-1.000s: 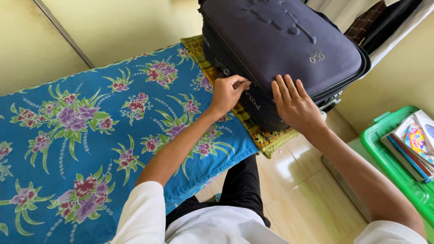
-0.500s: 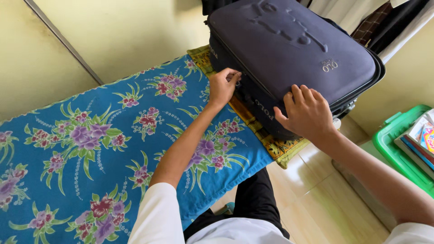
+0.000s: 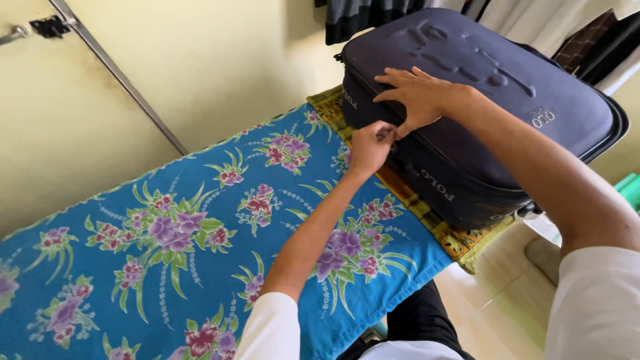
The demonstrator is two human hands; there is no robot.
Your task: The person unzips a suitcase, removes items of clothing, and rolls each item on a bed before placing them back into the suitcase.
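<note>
Closely framed, one person bends over one piece of luggage.

Suitcase: a single dark navy suitcase (image 3: 493, 100) lies flat at the far end of the bed, resting on a yellow patterned cloth (image 3: 460, 240), its lid down and the side seam facing the person.

Left hand: the left hand (image 3: 369, 148) is pinched shut at the seam on the case's near side, fingertips closed on something small there (most likely a zipper pull, though it is too small to be sure).

Right hand: the right hand (image 3: 417, 97) lies palm down on the lid just above, fingers spread and flat, gripping nothing, apparently pressing the lid.

Progress: by the look of it the lid is down and the seam is being worked; how much of it is fastened cannot be told.

Count: one suitcase, two hands, one yellow cloth, one blue floral bedsheet (image 3: 167, 253).

Surroundings: a pale yellow wall (image 3: 220, 60) stands behind the bed, dark clothing (image 3: 367, 17) hanging above the case.
</note>
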